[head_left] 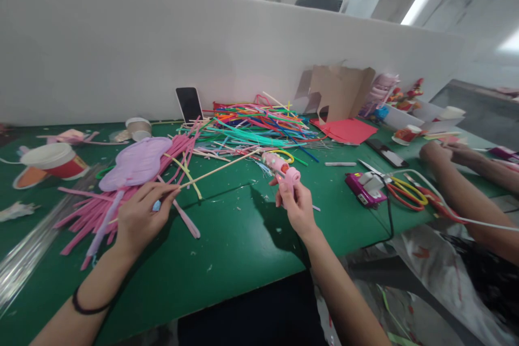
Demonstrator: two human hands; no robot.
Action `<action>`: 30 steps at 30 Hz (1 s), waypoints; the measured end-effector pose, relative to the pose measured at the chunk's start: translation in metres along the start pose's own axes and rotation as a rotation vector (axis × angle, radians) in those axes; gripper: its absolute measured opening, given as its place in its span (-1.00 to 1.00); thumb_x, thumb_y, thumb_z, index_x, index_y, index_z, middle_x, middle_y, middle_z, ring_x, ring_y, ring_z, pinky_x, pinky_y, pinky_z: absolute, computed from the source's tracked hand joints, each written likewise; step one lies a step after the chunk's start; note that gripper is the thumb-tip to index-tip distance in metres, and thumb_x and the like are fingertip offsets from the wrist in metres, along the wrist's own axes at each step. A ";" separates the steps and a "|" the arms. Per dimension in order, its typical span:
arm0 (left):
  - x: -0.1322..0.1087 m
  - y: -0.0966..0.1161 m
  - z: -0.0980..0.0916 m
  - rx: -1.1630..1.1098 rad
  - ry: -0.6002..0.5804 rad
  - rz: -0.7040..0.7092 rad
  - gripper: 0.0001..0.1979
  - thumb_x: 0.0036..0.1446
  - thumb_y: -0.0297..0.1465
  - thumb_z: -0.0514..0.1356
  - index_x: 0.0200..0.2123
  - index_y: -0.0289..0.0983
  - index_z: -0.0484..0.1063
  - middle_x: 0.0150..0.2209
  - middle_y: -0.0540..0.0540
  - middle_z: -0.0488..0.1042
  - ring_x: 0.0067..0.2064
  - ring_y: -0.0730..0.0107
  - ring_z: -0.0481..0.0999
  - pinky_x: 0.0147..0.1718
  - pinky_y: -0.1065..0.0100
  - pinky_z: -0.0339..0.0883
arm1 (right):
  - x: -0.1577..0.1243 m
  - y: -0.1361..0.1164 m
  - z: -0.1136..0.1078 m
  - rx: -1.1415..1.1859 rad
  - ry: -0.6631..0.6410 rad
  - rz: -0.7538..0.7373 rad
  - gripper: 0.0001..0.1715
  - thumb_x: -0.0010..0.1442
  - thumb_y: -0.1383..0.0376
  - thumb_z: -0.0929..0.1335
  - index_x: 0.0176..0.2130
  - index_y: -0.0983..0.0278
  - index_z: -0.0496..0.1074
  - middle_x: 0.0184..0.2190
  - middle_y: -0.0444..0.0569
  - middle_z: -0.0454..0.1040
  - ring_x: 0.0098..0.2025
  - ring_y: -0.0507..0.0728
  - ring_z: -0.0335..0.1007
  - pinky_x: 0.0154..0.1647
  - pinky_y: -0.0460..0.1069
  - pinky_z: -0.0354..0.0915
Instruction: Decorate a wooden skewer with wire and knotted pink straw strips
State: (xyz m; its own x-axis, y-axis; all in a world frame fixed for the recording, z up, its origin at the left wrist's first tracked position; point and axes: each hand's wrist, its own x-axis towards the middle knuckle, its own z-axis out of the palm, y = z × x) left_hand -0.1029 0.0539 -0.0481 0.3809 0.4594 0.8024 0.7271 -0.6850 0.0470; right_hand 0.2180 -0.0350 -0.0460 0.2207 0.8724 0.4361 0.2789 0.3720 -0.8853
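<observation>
My left hand (144, 215) is closed on a thin pale wooden stick (221, 168), which slants up to the right. A small light-blue bit (157, 205) shows between its fingers. My right hand (299, 208) grips a pink glue gun (278, 163), its nozzle end close to the stick's far tip. Whether the two touch, I cannot tell. Beside my left hand lies a lilac butterfly-shaped piece (135, 164) with a lilac stem, on top of a spread of pink pipe cleaners (79, 216).
Behind my hands is a pile of multicoloured pipe cleaners (259, 124). A phone (188, 104) leans on the partition. Cups (57, 161) stand left. To the right are scissors (409, 192), a purple power strip (360, 190), red paper (348, 131) and a co-worker's hands (440, 154).
</observation>
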 end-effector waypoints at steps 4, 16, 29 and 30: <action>0.000 0.000 0.000 -0.007 0.006 -0.016 -0.94 0.19 -0.45 0.24 -0.27 -0.23 0.53 -0.36 -0.03 0.60 -0.30 0.34 0.59 -0.26 0.37 0.41 | 0.000 -0.001 0.000 -0.001 -0.002 0.006 -0.59 0.36 0.05 0.24 -0.18 0.31 0.46 -0.60 -0.16 0.34 -0.59 0.01 0.19 -0.52 -0.06 0.13; 0.000 0.001 0.000 -0.004 -0.002 -0.004 -0.96 0.18 -0.46 0.26 -0.27 -0.26 0.51 -0.36 -0.04 0.59 -0.29 0.36 0.57 -0.29 0.40 0.39 | 0.001 0.001 0.001 0.015 0.008 0.011 -0.58 0.34 0.03 0.25 -0.19 0.30 0.46 -0.56 -0.13 0.38 -0.58 0.01 0.23 -0.52 -0.06 0.16; 0.000 0.002 -0.002 -0.023 -0.006 0.013 -0.95 0.17 -0.49 0.26 -0.27 -0.26 0.51 -0.36 -0.06 0.58 -0.30 0.34 0.57 -0.28 0.38 0.39 | 0.000 0.001 0.000 0.003 0.006 0.003 -0.59 0.35 0.03 0.24 -0.19 0.28 0.46 -0.55 -0.13 0.38 -0.57 0.02 0.24 -0.51 -0.05 0.15; 0.000 0.002 -0.002 -0.023 -0.004 0.016 -0.95 0.16 -0.49 0.26 -0.27 -0.26 0.51 -0.36 -0.06 0.58 -0.30 0.34 0.57 -0.28 0.38 0.39 | 0.000 0.001 0.000 0.003 0.006 0.005 -0.59 0.35 0.03 0.24 -0.19 0.28 0.46 -0.56 -0.13 0.38 -0.57 0.02 0.24 -0.51 -0.05 0.15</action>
State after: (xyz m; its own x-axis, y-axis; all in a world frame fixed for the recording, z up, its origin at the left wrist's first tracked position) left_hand -0.1026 0.0513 -0.0472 0.3949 0.4507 0.8006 0.7075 -0.7051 0.0479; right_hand 0.2185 -0.0343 -0.0467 0.2277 0.8722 0.4328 0.2747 0.3689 -0.8879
